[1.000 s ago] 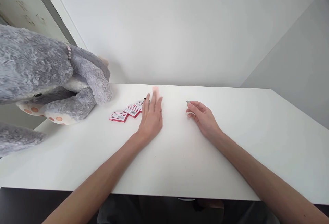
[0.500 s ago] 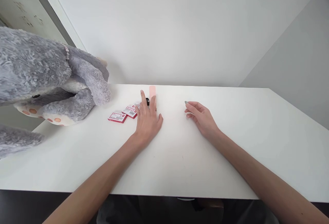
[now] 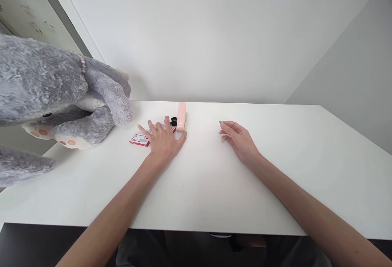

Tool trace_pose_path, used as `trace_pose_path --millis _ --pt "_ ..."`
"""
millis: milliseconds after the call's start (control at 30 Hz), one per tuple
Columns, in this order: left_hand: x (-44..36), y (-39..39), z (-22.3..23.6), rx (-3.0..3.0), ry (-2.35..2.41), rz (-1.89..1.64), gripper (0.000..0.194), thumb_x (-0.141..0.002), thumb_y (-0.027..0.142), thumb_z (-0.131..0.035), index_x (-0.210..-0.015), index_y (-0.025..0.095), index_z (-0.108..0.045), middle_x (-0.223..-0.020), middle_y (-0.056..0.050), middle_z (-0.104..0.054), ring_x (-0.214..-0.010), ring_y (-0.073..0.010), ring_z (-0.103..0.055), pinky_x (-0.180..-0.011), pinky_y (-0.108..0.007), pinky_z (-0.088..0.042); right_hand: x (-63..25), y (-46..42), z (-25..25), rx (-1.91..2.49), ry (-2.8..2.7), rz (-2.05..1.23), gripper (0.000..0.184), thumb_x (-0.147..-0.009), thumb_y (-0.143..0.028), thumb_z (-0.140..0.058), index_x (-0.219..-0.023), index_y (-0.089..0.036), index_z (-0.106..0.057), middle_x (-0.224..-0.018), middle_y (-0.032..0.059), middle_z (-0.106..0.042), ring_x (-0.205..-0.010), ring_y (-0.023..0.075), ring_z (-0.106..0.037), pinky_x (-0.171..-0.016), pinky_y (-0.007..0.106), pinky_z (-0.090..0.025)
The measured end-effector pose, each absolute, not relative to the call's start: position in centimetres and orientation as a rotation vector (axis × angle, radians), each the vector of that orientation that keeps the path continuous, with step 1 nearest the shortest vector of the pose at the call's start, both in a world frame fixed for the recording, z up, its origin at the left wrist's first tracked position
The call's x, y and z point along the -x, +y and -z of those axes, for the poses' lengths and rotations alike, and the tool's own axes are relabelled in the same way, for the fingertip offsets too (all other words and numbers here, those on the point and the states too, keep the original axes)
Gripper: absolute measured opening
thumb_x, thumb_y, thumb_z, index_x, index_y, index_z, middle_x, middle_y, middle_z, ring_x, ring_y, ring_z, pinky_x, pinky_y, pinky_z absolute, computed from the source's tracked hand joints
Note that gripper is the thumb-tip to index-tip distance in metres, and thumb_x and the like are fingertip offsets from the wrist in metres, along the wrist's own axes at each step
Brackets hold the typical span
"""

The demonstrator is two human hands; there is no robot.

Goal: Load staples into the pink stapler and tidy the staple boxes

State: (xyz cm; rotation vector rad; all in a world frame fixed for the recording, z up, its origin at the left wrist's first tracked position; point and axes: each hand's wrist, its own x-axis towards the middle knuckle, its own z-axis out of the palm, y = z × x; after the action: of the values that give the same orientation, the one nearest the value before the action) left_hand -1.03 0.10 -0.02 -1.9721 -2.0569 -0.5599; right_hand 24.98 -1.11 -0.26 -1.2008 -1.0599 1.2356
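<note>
L hand over boxes (part hid) | stapler nr | plush L

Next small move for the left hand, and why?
I'd probably close the left hand a little over the red-and-white boxes: it is spread wide and hides part of them, though contact is unclear. The right hand seems to pinch a small grey piece, so the left looks like the freer one.
</note>
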Motion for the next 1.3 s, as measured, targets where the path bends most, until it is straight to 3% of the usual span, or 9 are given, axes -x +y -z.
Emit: trace_pose_path --millis 167,400,500,667,767,967,1100,1300 --pt "0.8 -0.1 0.1 1.975 -1.973 0.559 0.063 -0.093 0.044 -0.054 -0.145 0.008 -0.053 -0.121 -0.027 -0.065 -0.133 -0.0504 -0.050 -0.121 -0.084 -0.010 -25.0 -1.0 0.3 1.185 -1.062 -1.230 0.044 -0.077 -0.064 -0.087 -0.101 -0.029 -0.079 -0.110 0.0033 -0.071 -0.085 0.0190 -0.067 -0.084 0.039 -0.059" --pt "1.2 -0.1 0.3 1.991 -1.895 0.617 0.046 -0.095 0.032 -0.052 -0.136 0.009 -0.054 -0.118 -0.024 -0.062 -0.126 -0.0473 -0.052 -0.122 -0.082 -0.010 -25.1 -0.9 0.4 1.190 -1.109 -1.222 0.043 -0.080 -0.065 -0.084 -0.103 -0.029 -0.078 -0.105 0.0033 -0.072 -0.086 0.0202 -0.068 -0.085 0.040 -0.058" --pt "1.2 0.1 -0.4 2.023 -1.843 0.764 0.047 -0.098 0.032 -0.053 -0.139 0.009 -0.048 -0.129 -0.026 -0.056 -0.131 -0.0459 -0.050 -0.124 -0.080 -0.012 -25.0 -0.9 0.3 1.182 -1.086 -1.241 0.043 -0.079 -0.064 -0.085 -0.102 -0.028 -0.078 -0.103 0.0030 -0.071 -0.085 0.0195 -0.067 -0.084 0.039 -0.058" --pt "0.0 -0.2 -1.8 2.259 -1.465 1.138 0.056 -0.100 0.035 -0.062 -0.145 0.018 -0.034 -0.140 -0.022 -0.051 -0.138 -0.0368 -0.050 -0.121 -0.063 -0.038 -24.8 -0.9 0.1 1.100 -1.109 -1.271 0.040 -0.079 -0.061 -0.086 -0.101 -0.029 -0.078 -0.108 0.0030 -0.070 -0.088 0.0193 -0.066 -0.078 0.037 -0.057" --pt "-1.0 -0.7 -1.5 2.414 -1.266 1.236 0.062 -0.098 0.035 -0.069 -0.145 0.025 -0.031 -0.140 -0.017 -0.055 -0.138 -0.0339 -0.053 -0.116 -0.057 -0.046 -24.7 -1.1 0.0 1.002 -1.166 -1.323 0.036 -0.080 -0.058 -0.087 -0.101 -0.030 -0.078 -0.113 0.0032 -0.070 -0.093 0.0202 -0.067 -0.078 0.036 -0.057" --pt "-2.0 -1.6 -0.3 2.584 -1.205 1.377 0.067 -0.093 0.039 -0.080 -0.143 0.026 -0.037 -0.135 -0.014 -0.062 -0.128 -0.0318 -0.063 -0.107 -0.050 -0.052 -24.7 -2.0 -0.9 0.900 -1.396 -1.478 0.028 -0.086 -0.054 -0.084 -0.103 -0.032 -0.079 -0.151 0.0012 -0.063 -0.122 0.0258 -0.067 -0.104 0.044 -0.054" --pt "-2.1 -1.9 -0.5 2.736 -1.242 1.500 0.070 -0.087 0.034 -0.085 -0.140 0.029 -0.040 -0.137 -0.012 -0.060 -0.129 -0.0311 -0.062 -0.108 -0.050 -0.052 -25.0 -2.1 -0.8 0.851 -1.519 -1.671 0.029 -0.085 -0.049 -0.087 -0.105 -0.030 -0.078 -0.127 0.0033 -0.074 -0.113 0.0251 -0.069 -0.104 0.044 -0.052" --pt "-2.6 -2.7 -1.5 3.107 -1.266 1.845 0.070 -0.084 0.039 -0.089 -0.135 0.032 -0.042 -0.137 -0.009 -0.055 -0.117 -0.0252 -0.066 -0.109 -0.049 -0.052 -25.4 -2.0 -0.4 0.732 -1.444 -1.854 0.028 -0.084 -0.046 -0.089 -0.104 -0.028 -0.080 -0.108 0.0033 -0.074 -0.096 0.0210 -0.067 -0.098 0.041 -0.052"
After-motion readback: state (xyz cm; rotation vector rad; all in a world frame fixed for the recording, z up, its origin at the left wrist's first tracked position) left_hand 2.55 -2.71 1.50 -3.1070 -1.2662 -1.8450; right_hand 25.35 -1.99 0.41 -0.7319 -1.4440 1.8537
